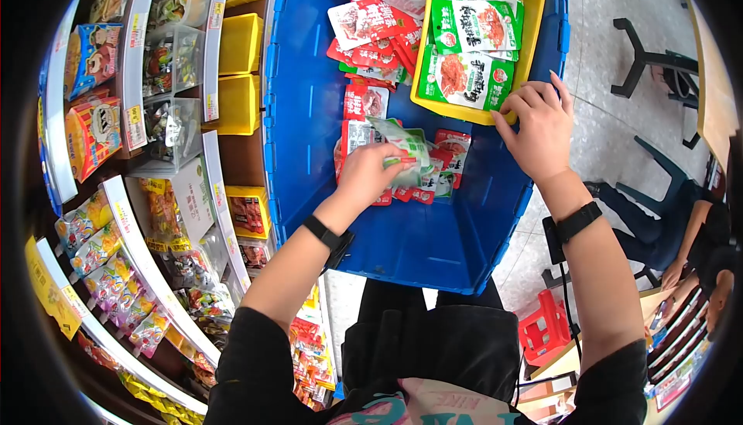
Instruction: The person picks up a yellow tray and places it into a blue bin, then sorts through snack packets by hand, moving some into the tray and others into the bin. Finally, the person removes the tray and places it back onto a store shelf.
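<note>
Pinching a green-and-white packet (410, 142) over the tote (379, 243), the left hand (362, 176) has its thumb and fingers closed on the packet's near left part, leaving much of it standing free beyond the fingertips. The packet is blurred, so I cannot tell whether it is one or two layers, and it may well bend; a light grip with the face flat would likely handle it best, without creasing the print. Checking by thumb for a second packet stuck behind it seems worthwhile, as does lifting clear of the loose packets (364, 100) beneath so that none drags along. The left hand is back up, fingers toward the right, forearm slanting in from the lower left. Just right of it, the right hand (539, 127) is partly curled at the near right corner of the yellow tray (528, 38), thumb along the near wall and fingers by the right rim; how firmly it grips I cannot tell. A steady, gentle hold there should stop the tray from tipping, since it sits high in the tote's far right corner. Green packets (477, 26) lie in it, overlapping, faces up. To its left, red packets (371, 22) are heaped in the tote. Both wrists wear black bands (579, 221). Shelves (135, 53) of snacks stand at the left, a red stool (543, 324) at the lower right.
</note>
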